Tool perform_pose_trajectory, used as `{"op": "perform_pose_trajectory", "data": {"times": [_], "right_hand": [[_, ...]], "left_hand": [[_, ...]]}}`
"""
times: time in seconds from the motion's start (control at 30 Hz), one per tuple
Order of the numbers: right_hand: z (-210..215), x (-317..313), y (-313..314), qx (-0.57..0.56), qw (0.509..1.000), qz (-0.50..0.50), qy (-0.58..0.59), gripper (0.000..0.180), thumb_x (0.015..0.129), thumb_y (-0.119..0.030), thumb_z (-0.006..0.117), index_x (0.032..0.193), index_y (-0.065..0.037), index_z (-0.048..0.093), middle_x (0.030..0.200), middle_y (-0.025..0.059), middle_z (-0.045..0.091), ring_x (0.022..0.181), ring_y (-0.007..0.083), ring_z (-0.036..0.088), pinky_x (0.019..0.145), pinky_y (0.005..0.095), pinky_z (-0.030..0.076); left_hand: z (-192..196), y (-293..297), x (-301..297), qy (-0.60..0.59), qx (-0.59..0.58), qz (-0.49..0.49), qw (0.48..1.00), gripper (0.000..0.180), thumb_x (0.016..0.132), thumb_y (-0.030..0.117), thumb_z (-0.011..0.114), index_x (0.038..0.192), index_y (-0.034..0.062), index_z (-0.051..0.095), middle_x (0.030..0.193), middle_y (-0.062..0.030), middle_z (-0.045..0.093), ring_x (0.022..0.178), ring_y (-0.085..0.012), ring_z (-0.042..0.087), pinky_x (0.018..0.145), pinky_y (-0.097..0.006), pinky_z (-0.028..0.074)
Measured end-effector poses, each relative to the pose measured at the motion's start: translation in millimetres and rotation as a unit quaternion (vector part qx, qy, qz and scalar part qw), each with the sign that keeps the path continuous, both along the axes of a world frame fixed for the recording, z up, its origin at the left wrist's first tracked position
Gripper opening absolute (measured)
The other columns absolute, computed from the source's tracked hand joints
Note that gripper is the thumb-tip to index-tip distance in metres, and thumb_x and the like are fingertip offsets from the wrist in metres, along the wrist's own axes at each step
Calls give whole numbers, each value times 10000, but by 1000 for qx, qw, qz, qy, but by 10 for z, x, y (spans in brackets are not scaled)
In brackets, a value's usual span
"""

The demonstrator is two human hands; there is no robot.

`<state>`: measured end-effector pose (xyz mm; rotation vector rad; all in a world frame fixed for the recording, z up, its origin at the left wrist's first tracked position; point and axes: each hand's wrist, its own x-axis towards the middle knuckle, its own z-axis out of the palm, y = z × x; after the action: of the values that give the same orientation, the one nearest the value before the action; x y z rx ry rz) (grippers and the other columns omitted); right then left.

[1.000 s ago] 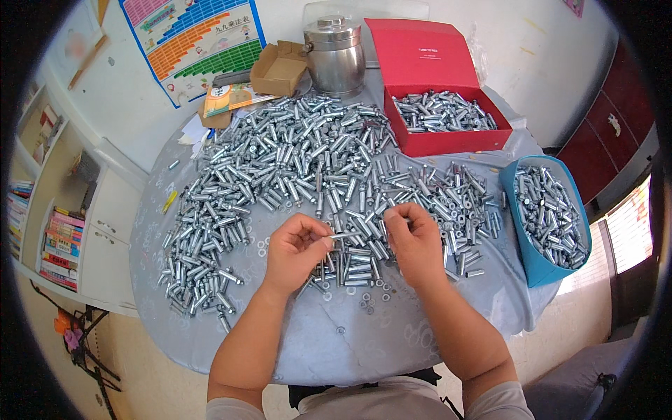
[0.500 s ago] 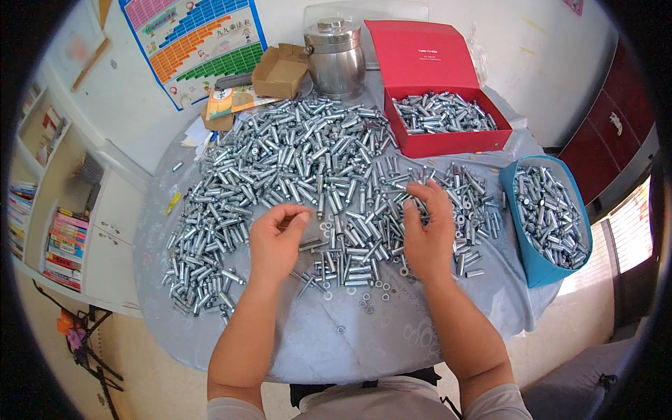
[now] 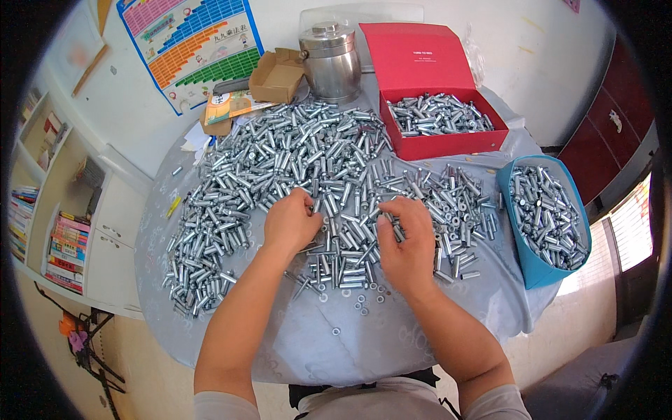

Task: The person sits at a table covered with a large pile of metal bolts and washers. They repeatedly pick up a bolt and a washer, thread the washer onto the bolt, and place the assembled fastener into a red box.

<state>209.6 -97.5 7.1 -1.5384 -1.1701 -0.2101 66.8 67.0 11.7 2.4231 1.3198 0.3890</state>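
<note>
A big heap of silvery sleeve anchor bolts (image 3: 294, 150) covers much of the table. My left hand (image 3: 291, 222) reaches into the near middle of it, its fingers curled down among the bolts. Whatever these fingertips grip is hidden. To the right, my right hand (image 3: 409, 245) hovers over the bolts with its thumb and forefinger apart, and I see nothing held between them. Between the hands lies a cluster of bolts (image 3: 343, 269), some upright or crossed. Loose washers (image 3: 323, 298) and nuts (image 3: 359, 306) are scattered just in front of it.
An open red box (image 3: 448, 143) full of bolts stands at the back right. A teal fabric bin (image 3: 535, 269), also filled, sits at the right edge. Behind the heap are a steel pot (image 3: 331, 66) and a cardboard box (image 3: 276, 78). A grey cloth (image 3: 301, 350) covers the table.
My left hand has moved right and farther into the heap. My right hand has shifted left and slightly nearer, bringing the two hands closer together.
</note>
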Motion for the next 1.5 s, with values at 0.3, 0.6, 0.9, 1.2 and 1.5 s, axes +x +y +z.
{"op": "perform_pose_trajectory", "data": {"times": [0.3, 0.6, 0.9, 1.2, 1.5], "right_hand": [[-27, -155, -19, -36, 964, 121, 233, 136, 901, -123, 646, 957, 1, 651, 837, 107, 631, 618, 152, 576, 551, 271, 464], [-22, -107, -10, -127, 934, 146, 300, 347, 969, -300, 586, 833, 19, 604, 648, 67, 560, 586, 125, 478, 533, 299, 393], [-3, -42, -20, -181, 856, 245, 418, 317, 991, -287, 544, 844, -13, 607, 679, -8, 537, 635, 78, 473, 581, 255, 397], [42, -115, -21, -111, 868, 259, 408, 149, 940, -129, 622, 1023, -10, 592, 822, -3, 585, 728, 49, 517, 642, 222, 435], [-18, -84, 10, -113, 853, 271, 432, 215, 937, -115, 623, 1120, -3, 608, 877, 12, 604, 718, 55, 545, 631, 208, 450]], "left_hand": [[278, -441, -131, -471, -482, -54, 737, 385, 890, -6, 577, 1272, 29, 542, 996, -111, 650, 837, -187, 661, 772, -329, 585], [16, -548, -156, -462, -304, -137, 822, 179, 870, 19, 665, 1029, 43, 587, 978, -88, 692, 863, -137, 657, 706, -275, 560], [71, -545, -233, -448, -328, -155, 817, 173, 871, 15, 681, 1040, -4, 647, 966, -87, 702, 807, -103, 643, 701, -228, 518], [105, -491, -273, -453, -365, -116, 805, 169, 897, 65, 652, 1029, -35, 685, 828, -99, 702, 711, -161, 676, 632, -269, 556], [70, -477, -275, -450, -377, -128, 799, 169, 900, 72, 653, 1036, -24, 680, 839, -100, 703, 721, -152, 677, 615, -262, 552]]}}
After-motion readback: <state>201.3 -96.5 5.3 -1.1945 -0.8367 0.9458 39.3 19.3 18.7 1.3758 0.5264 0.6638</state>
